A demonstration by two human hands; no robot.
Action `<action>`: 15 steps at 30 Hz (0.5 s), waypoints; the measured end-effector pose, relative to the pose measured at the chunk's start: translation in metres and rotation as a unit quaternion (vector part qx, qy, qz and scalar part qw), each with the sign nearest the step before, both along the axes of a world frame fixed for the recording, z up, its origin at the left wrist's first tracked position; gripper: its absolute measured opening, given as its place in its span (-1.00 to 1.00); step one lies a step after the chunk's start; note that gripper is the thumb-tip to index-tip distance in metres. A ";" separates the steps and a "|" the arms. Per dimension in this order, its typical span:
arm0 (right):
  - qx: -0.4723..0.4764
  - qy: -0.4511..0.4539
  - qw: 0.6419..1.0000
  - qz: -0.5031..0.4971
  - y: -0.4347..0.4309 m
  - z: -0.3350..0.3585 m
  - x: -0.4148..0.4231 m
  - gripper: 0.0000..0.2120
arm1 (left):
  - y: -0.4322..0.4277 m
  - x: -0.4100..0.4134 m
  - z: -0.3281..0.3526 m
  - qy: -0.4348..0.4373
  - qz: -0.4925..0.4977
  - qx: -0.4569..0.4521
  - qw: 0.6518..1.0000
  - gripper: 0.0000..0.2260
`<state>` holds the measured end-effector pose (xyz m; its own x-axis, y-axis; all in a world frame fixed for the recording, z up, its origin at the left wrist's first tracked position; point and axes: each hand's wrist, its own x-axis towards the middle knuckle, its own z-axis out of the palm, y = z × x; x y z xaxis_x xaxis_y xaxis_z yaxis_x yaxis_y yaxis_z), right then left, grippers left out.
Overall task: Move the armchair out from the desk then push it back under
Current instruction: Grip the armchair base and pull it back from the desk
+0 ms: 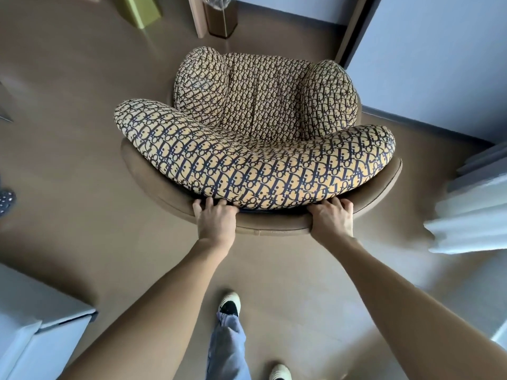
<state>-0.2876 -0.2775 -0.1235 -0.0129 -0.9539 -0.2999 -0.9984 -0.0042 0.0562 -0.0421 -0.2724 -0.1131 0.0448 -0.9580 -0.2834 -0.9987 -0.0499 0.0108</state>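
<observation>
The armchair (258, 138) stands in the middle of the tan floor, seen from behind and above. It has a tan shell and puffy cushions in a beige and navy letter pattern. My left hand (215, 219) grips the top rim of the chair back, left of centre, fingers tucked under the back cushion. My right hand (332, 218) holds the same rim to the right. No desk top shows over the chair; a wooden panel (197, 15) stands beyond it.
A brown post (220, 20) and a green object (140, 10) stand at the far side. A dark door frame (356, 26) and grey wall lie at the right. White furniture (35, 333) sits at lower left, white curtain (472, 215) at the right. My feet (229, 305) are below.
</observation>
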 end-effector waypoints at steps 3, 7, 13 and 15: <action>-0.009 0.000 1.000 -0.003 -0.034 0.000 -0.001 -0.73 | -0.036 -0.003 -0.002 -0.004 0.005 0.001 1.000 -0.70; -0.021 0.001 1.000 -0.009 -0.080 -0.002 0.006 -0.75 | -0.087 0.005 -0.005 -0.014 0.005 -0.010 1.000 -0.71; -0.037 0.003 0.999 -0.024 -0.151 -0.008 0.017 -0.78 | -0.169 0.015 -0.009 -0.019 0.000 -0.004 1.000 -0.70; -0.041 0.002 0.999 -0.026 -0.175 -0.009 0.019 -0.80 | -0.195 0.017 -0.009 -0.018 -0.004 -0.004 1.000 -0.69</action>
